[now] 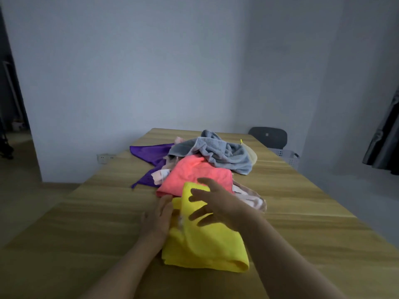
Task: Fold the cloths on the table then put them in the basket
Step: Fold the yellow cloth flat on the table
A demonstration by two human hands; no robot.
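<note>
A yellow cloth [203, 247] lies partly folded on the wooden table [86, 223], nearest to me. My left hand [157, 216] rests flat against its left edge, fingers straight. Over its far end my right hand [213, 203] is spread, fingers straight, touching or hovering just above the raised fold; I cannot tell which. Behind it is a heap of cloths: a coral pink one [194, 173], a grey towel [218, 152], a purple cloth [151, 156] and a pale pink one [250, 197]. The white slotted basket [287, 156] stands beyond the table's far right edge.
A dark chair back [268, 137] rises behind the basket at the far right. A dark curtain [386, 139] hangs at the right wall. A doorway opens at the far left. Bare wood stretches on both sides of the heap.
</note>
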